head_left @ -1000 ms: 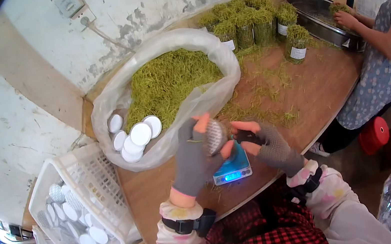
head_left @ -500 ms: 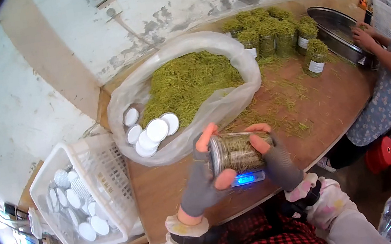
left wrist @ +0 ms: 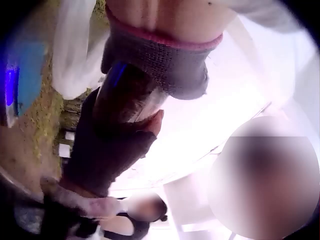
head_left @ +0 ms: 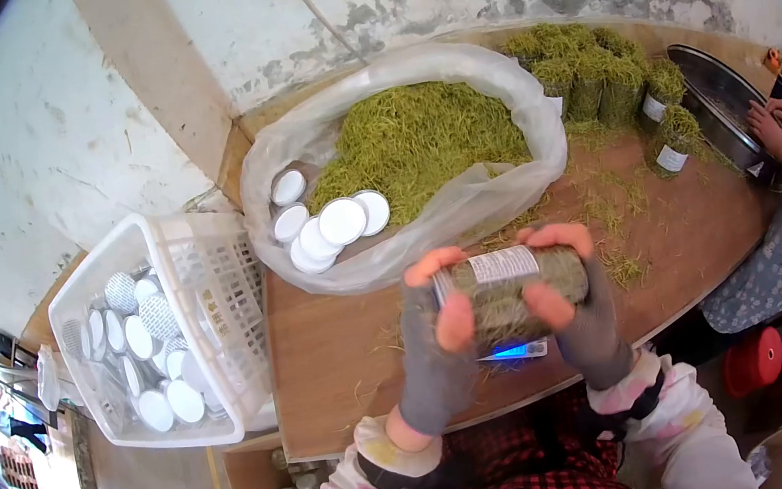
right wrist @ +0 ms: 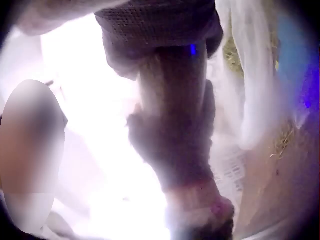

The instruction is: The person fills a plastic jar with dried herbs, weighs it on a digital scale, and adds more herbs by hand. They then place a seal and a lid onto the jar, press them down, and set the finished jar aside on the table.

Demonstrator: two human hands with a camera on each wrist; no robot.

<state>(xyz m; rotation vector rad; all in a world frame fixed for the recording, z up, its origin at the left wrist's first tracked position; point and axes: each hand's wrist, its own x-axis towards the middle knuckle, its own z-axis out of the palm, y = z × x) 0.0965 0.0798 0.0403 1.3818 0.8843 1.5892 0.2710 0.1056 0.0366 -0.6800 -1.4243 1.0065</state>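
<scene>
In the head view a clear jar (head_left: 503, 305) packed with dried green strands lies sideways in the air, its white label turned up. My left hand (head_left: 434, 351), in a grey fingerless glove, grips the jar's left end, where the lid sits. Around the other end curl the fingers and thumb of my right hand (head_left: 589, 321), gloved alike. Directly beneath the jar a small digital scale (head_left: 520, 352) with a lit blue display sits near the table edge, partly hidden. Both wrist views show the jar (left wrist: 131, 95) dark between the two gloves.
A plastic bag (head_left: 550, 124) of green strands lies open at the back, white lids (head_left: 343, 221) on its near side. Left stands a white basket (head_left: 132, 238) of lids. Filled jars (head_left: 670, 152) stand back right, near a round metal pan (head_left: 708, 96) and another person (head_left: 763, 229).
The jar has been raised from above the scale, tipped onto its side and rolled so its label shows. My right hand has closed around its base end. The head view has shifted.
</scene>
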